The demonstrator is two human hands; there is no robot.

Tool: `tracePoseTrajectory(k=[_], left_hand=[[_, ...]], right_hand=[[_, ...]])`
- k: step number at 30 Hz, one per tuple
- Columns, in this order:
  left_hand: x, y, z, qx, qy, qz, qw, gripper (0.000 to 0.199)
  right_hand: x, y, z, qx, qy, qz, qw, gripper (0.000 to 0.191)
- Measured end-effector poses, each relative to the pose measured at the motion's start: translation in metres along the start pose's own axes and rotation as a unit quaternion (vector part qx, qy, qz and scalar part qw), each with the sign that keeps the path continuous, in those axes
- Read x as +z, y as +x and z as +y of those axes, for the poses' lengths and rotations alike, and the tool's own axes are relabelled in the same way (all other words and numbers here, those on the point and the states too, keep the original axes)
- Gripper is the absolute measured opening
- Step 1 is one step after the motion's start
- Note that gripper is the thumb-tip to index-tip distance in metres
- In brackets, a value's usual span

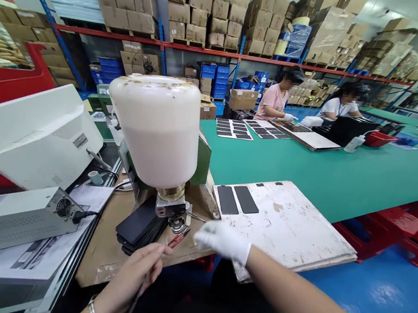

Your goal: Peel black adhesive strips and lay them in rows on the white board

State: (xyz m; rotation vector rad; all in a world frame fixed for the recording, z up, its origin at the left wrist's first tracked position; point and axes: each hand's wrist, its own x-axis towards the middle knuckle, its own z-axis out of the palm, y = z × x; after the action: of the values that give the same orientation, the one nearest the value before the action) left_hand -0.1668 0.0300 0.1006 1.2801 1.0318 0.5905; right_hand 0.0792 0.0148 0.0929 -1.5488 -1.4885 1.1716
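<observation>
My left hand is bare, with a bracelet at the wrist. Its fingers are closed on a thin dark piece, seen almost edge-on below the palm. Red-handled thread snips lie just beyond the fingertips, under the nozzle of a roller-type glue machine. My right hand wears a white glove and hovers by the near left corner of a stained white board. Its fingers are blurred. Two dark rectangular pieces lie flat on that board. A stack of black pieces sits left of the nozzle.
The machine's big white tank rises straight ahead. At left are a monitor and a grey metal box. A green table stretches right, where two people sit working. Red stools stand beneath it.
</observation>
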Motion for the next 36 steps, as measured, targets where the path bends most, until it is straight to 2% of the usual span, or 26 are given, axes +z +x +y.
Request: tracePoseTrajectory(k=[1, 2, 3, 4, 5, 6, 9, 11, 13, 15, 16, 17, 19, 21, 23, 25, 26, 28, 30, 33, 36], left_hand=[[0.007, 0.002, 0.005, 0.023, 0.068, 0.024, 0.997, 0.029], [0.013, 0.003, 0.01, 0.052, 0.149, 0.051, 0.986, 0.026], [0.019, 0.005, 0.014, 0.081, 0.239, 0.08, 0.964, 0.025], [0.023, 0.005, 0.017, 0.107, 0.322, 0.103, 0.935, 0.024], [0.026, 0.006, 0.02, 0.125, 0.383, 0.115, 0.908, 0.025], [0.027, 0.006, 0.022, 0.134, 0.413, 0.114, 0.893, 0.026], [0.02, 0.004, 0.028, 0.146, 0.425, 0.108, 0.887, 0.027], [0.01, 0.005, 0.028, 0.137, 0.381, 0.113, 0.907, 0.03], [0.002, 0.007, 0.024, 0.094, 0.264, 0.098, 0.955, 0.039], [0.0, 0.01, 0.017, 0.022, 0.105, 0.047, 0.993, 0.051], [0.002, 0.01, 0.012, -0.013, 0.034, 0.007, 0.999, 0.059], [0.006, 0.01, 0.008, -0.039, -0.024, -0.038, 0.998, 0.067], [0.017, 0.006, 0.001, -0.064, -0.101, -0.114, 0.986, 0.069], [0.028, 0.001, 0.001, -0.062, -0.147, -0.125, 0.979, 0.052], [0.036, -0.001, 0.006, -0.053, -0.165, -0.095, 0.98, 0.034], [0.041, 0.001, 0.015, -0.034, -0.154, -0.085, 0.984, 0.027], [0.043, 0.004, 0.021, -0.024, -0.143, -0.091, 0.985, 0.025], [0.047, 0.012, 0.032, -0.007, -0.124, -0.103, 0.987, 0.023], [0.052, 0.022, 0.041, -0.002, -0.122, -0.103, 0.987, 0.021], [0.058, 0.029, 0.049, 0.003, -0.132, -0.087, 0.987, 0.02], [0.049, 0.023, 0.054, 0.015, -0.144, -0.07, 0.987, 0.022]], right_hand=[[0.022, -0.01, -0.003, -0.001, 0.052, -0.163, 0.985, 0.041], [0.042, -0.019, -0.005, 0.002, 0.121, -0.288, 0.95, 0.046], [0.059, -0.026, -0.008, -0.008, 0.178, -0.346, 0.921, 0.052], [0.072, -0.031, -0.01, -0.012, 0.233, -0.37, 0.899, 0.056], [0.08, -0.034, -0.011, -0.015, 0.275, -0.359, 0.892, 0.058], [0.084, -0.036, -0.011, -0.018, 0.3, -0.33, 0.895, 0.058], [0.068, -0.037, -0.006, -0.012, 0.313, -0.256, 0.915, 0.046], [0.044, -0.039, -0.001, -0.008, 0.289, -0.233, 0.929, 0.04], [0.018, -0.045, 0.002, -0.014, 0.232, -0.202, 0.952, 0.036], [-0.003, -0.05, 0.0, -0.064, 0.115, -0.139, 0.982, 0.029], [-0.011, -0.053, -0.002, -0.115, 0.04, -0.095, 0.988, 0.026], [-0.016, -0.054, -0.004, -0.178, -0.037, -0.049, 0.982, 0.024], [-0.021, -0.055, -0.008, -0.303, -0.156, 0.016, 0.94, 0.026], [-0.022, -0.053, -0.008, -0.365, -0.201, 0.046, 0.908, 0.027], [-0.021, -0.052, -0.003, -0.329, -0.156, 0.119, 0.924, 0.028], [-0.021, -0.053, 0.005, -0.211, -0.027, 0.189, 0.959, 0.032], [-0.022, -0.054, 0.008, -0.142, 0.053, 0.196, 0.969, 0.033], [-0.025, -0.056, 0.012, -0.025, 0.19, 0.145, 0.971, 0.036], [-0.027, -0.059, 0.009, 0.039, 0.272, 0.073, 0.959, 0.039], [-0.027, -0.059, -0.003, 0.076, 0.342, 0.033, 0.936, 0.041], [-0.019, -0.053, -0.019, 0.073, 0.373, 0.01, 0.925, 0.041]])
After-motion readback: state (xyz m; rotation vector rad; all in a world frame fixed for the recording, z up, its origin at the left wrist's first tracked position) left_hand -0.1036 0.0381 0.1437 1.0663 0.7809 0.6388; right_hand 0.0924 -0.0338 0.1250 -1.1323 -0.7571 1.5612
